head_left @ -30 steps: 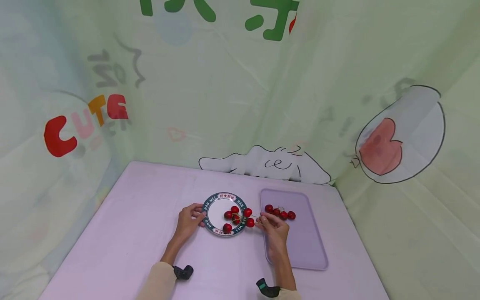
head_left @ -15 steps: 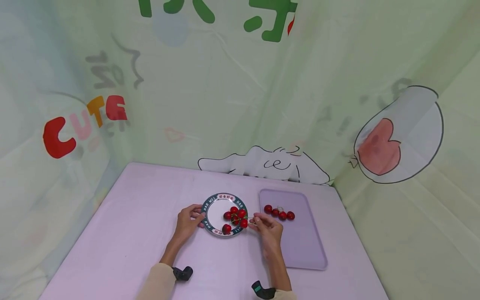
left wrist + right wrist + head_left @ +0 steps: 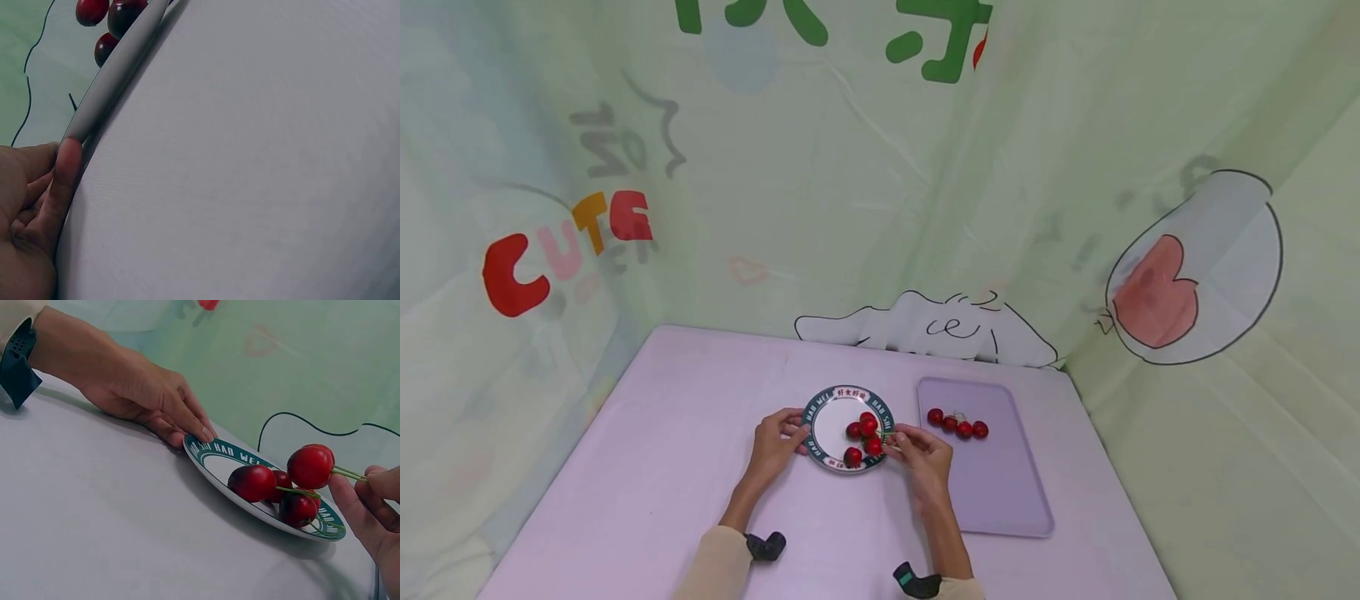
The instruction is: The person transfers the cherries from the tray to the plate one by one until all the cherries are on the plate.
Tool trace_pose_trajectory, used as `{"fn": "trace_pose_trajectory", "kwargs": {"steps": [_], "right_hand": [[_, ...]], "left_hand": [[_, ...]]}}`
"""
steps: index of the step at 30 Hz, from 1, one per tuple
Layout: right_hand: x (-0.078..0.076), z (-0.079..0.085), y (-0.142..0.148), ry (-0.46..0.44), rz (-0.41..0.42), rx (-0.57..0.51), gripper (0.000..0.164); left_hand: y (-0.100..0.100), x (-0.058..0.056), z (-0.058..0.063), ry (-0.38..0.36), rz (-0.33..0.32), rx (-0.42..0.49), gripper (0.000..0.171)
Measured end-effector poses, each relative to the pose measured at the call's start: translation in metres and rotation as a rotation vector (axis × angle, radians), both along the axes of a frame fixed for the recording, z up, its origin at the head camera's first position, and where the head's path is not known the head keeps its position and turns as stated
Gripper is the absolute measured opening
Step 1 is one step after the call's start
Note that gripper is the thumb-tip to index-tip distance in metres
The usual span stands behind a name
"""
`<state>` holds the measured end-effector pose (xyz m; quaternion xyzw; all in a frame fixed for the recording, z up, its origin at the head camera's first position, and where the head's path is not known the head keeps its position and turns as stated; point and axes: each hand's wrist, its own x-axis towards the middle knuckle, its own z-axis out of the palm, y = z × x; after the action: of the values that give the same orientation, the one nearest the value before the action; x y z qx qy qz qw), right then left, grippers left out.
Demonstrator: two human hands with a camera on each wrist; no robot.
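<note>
My left hand (image 3: 772,443) pinches the left rim of a round white plate (image 3: 829,427) with a green lettered border. The left wrist view shows the thumb at the edge of the tilted-looking plate (image 3: 111,84). Several red cherries (image 3: 853,457) with green stems lie on the plate's right half. My right hand (image 3: 928,460) is at the plate's right side, pinching the thin stems of a pair of cherries (image 3: 310,466) between thumb and fingers. This pair hangs close over the fruit on the plate and overlaps it in the head view.
A lavender rectangular tray (image 3: 1009,487) lies to the right, partly behind my right forearm. Several more cherries (image 3: 964,429) sit in a row near its far end. A pale pink cloth covers the table (image 3: 700,392), and printed curtains (image 3: 850,192) hang behind and at both sides.
My right hand has moved left from the tray's edge, carrying the cherry pair from the plate's right rim to over the other cherries. My left hand stays on the plate.
</note>
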<state>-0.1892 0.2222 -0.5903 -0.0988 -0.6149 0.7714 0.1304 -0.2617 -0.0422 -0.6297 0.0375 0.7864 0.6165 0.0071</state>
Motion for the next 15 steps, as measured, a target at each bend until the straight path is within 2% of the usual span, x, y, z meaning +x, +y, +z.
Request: {"fn": "trace_pose_trajectory", "kwargs": {"steps": [7,15], "right_hand": [[-0.005,0.006,-0.015,-0.04,0.036,0.003,0.029],[-0.003,0.017,-0.032,-0.044,0.053,0.031,0.027]], "left_hand": [[-0.001,-0.001,0.0,-0.002,0.013,0.011,0.036],[0.001,0.0,0.002,0.0,0.004,0.011,0.036]]}}
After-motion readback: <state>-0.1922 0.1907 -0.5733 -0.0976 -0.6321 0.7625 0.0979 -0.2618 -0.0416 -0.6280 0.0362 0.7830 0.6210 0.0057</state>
